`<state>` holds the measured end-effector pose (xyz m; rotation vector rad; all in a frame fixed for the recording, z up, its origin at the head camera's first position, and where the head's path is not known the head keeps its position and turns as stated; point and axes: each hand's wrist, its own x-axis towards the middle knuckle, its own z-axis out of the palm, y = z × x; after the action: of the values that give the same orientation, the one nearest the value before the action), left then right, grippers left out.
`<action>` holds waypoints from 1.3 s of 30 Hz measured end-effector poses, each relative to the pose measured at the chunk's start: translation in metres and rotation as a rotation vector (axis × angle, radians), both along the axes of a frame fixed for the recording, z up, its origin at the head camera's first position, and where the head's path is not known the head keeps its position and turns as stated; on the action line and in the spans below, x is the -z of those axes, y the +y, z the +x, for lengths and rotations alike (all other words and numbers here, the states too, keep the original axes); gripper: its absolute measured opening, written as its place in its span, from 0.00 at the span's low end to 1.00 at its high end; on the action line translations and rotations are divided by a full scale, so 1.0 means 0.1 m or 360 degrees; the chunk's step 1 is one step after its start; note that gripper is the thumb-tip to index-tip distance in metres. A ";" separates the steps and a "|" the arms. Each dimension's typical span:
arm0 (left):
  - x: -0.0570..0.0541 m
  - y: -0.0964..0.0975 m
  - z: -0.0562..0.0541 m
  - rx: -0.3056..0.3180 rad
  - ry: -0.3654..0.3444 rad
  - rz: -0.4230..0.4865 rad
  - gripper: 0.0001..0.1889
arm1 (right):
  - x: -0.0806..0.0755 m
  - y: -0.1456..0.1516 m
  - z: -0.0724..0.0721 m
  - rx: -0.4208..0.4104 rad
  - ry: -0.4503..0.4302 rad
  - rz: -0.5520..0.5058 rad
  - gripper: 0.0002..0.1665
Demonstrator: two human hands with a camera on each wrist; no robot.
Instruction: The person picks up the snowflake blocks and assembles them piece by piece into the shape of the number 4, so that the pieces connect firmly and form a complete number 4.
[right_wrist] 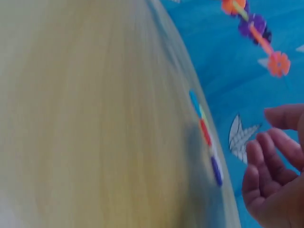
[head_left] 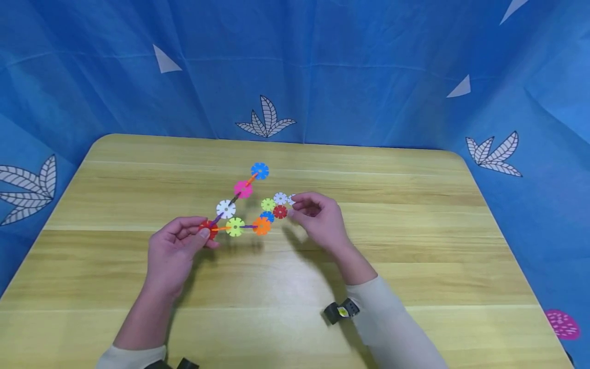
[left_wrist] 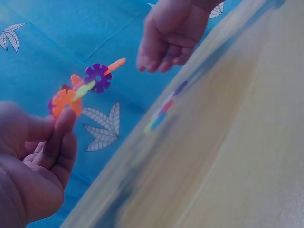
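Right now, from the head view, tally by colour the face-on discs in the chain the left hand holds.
Blue disc: 1
Pink disc: 1
White disc: 1
Red disc: 1
Yellow-green disc: 1
Orange disc: 1
Total: 6

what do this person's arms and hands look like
The left sleeve and right sleeve are plain and off-white. A small black device with a yellow-green marking sits by the right one; part of a black piece shows by the left. The left grip and right grip are ungloved.
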<state>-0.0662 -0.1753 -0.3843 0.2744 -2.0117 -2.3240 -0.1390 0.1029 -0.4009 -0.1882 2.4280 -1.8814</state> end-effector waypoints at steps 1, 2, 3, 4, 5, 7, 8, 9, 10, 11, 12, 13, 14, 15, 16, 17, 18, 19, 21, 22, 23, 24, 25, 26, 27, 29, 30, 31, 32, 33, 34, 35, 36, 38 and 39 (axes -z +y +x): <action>0.00 0.00 0.00 0.0001 0.0001 0.0003 0.10 | 0.02 0.03 -0.02 0.0021 -0.0005 0.0086 0.16; 0.00 0.00 0.00 0.0004 0.0002 0.0005 0.10 | 0.04 0.05 -0.05 0.0041 -0.0007 0.0180 0.17; 0.00 0.00 0.00 0.0004 0.0003 0.0006 0.10 | 0.06 0.08 -0.06 0.0056 -0.0014 0.0270 0.17; 0.00 0.00 0.00 0.0004 0.0005 0.0007 0.10 | 0.07 0.10 -0.08 0.0068 -0.0023 0.0361 0.18; 0.00 0.00 0.00 0.0005 0.0008 0.0007 0.10 | 0.09 0.11 -0.09 0.0076 -0.0030 0.0441 0.18; 0.01 0.00 -0.01 0.0005 0.0015 0.0006 0.09 | 0.10 0.14 -0.11 0.0077 -0.0037 0.0572 0.19; 0.01 0.00 -0.01 0.0005 0.0016 0.0002 0.09 | 0.11 0.14 -0.12 0.0072 -0.0041 0.0620 0.19; 0.01 0.01 -0.01 0.0006 0.0017 0.0002 0.09 | 0.11 0.15 -0.13 0.0067 -0.0048 0.0656 0.20; 0.01 0.01 -0.01 0.0007 0.0017 0.0001 0.09 | 0.11 0.15 -0.13 0.0063 -0.0053 0.0689 0.20; 0.01 0.01 -0.01 0.0008 0.0016 -0.0001 0.09 | 0.12 0.16 -0.14 0.0058 -0.0054 0.0716 0.21; 0.02 0.01 -0.01 0.0009 0.0015 -0.0003 0.09 | 0.12 0.16 -0.14 0.0054 -0.0057 0.0748 0.21; 0.02 0.01 -0.01 0.0010 0.0013 -0.0008 0.10 | 0.12 0.16 -0.15 0.0050 -0.0063 0.0771 0.22; 0.02 0.01 -0.01 0.0010 0.0009 -0.0010 0.10 | 0.13 0.16 -0.15 0.0048 -0.0068 0.0797 0.22; 0.02 0.01 -0.01 0.0010 0.0008 -0.0012 0.10 | 0.13 0.16 -0.16 0.0043 -0.0071 0.0824 0.22; 0.02 0.01 -0.01 0.0008 0.0004 -0.0016 0.10 | 0.14 0.16 -0.16 0.0037 -0.0071 0.0849 0.22; 0.02 0.01 -0.01 0.0009 0.0002 -0.0018 0.10 | 0.15 0.16 -0.17 0.0027 -0.0071 0.0869 0.22; 0.02 0.01 -0.01 0.0007 -0.0002 -0.0022 0.10 | 0.15 0.16 -0.17 0.0017 -0.0074 0.0888 0.21; 0.02 0.01 -0.01 0.0005 -0.0005 -0.0024 0.10 | 0.16 0.16 -0.18 0.0008 -0.0078 0.0899 0.20; 0.02 0.02 0.00 0.0004 -0.0013 -0.0024 0.10 | 0.16 0.15 -0.18 -0.0011 -0.0090 0.0919 0.18; 0.02 0.02 0.00 0.0003 -0.0017 -0.0023 0.10 | 0.16 0.15 -0.19 -0.0022 -0.0097 0.0924 0.17; 0.02 0.02 0.00 0.0003 -0.0018 -0.0023 0.10 | 0.16 0.14 -0.18 -0.0030 -0.0105 0.0927 0.16; 0.02 0.02 0.00 0.0001 -0.0019 -0.0025 0.10 | 0.15 0.14 -0.18 -0.0036 -0.0113 0.0928 0.15; 0.02 0.02 0.00 0.0001 -0.0019 -0.0024 0.10 | 0.15 0.14 -0.18 -0.0040 -0.0119 0.0927 0.15; 0.03 0.02 0.00 0.0003 -0.0018 -0.0024 0.10 | 0.14 0.14 -0.18 -0.0044 -0.0125 0.0925 0.14; 0.03 0.02 0.00 0.0004 -0.0016 -0.0023 0.10 | 0.14 0.14 -0.17 -0.0046 -0.0130 0.0922 0.14; 0.03 0.02 0.00 0.0004 -0.0018 -0.0023 0.10 | 0.12 0.14 -0.16 -0.0046 -0.0137 0.0895 0.14; 0.03 0.02 0.00 0.0004 -0.0021 -0.0021 0.10 | 0.12 0.14 -0.15 -0.0045 -0.0138 0.0875 0.14; 0.03 0.02 0.00 0.0004 -0.0024 -0.0017 0.10 | 0.11 0.14 -0.14 -0.0043 -0.0142 0.0851 0.13; 0.03 0.02 0.00 0.0006 -0.0026 -0.0015 0.10 | 0.11 0.15 -0.13 -0.0041 -0.0144 0.0828 0.13; 0.03 0.02 0.00 0.0007 -0.0028 -0.0011 0.10 | 0.11 0.15 -0.13 -0.0039 -0.0144 0.0805 0.12; 0.03 0.02 -0.01 0.0007 -0.0030 -0.0009 0.10 | 0.11 0.15 -0.12 -0.0039 -0.0141 0.0782 0.12; 0.03 0.02 -0.01 0.0009 -0.0031 -0.0006 0.10 | 0.10 0.15 -0.11 -0.0036 -0.0139 0.0761 0.11; 0.03 0.02 -0.01 0.0010 -0.0031 -0.0004 0.10 | 0.10 0.15 -0.10 -0.0032 -0.0136 0.0747 0.10; 0.02 0.02 -0.01 0.0014 -0.0032 -0.0003 0.10 | 0.09 0.15 -0.08 -0.0027 -0.0131 0.0727 0.10; 0.02 0.02 -0.01 0.0013 -0.0033 -0.0003 0.10 | 0.09 0.15 -0.08 -0.0021 -0.0131 0.0717 0.10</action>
<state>-0.0670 -0.1737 -0.3868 0.2920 -2.0282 -2.3338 -0.1467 0.1180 -0.4095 -0.0977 2.6985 -1.2589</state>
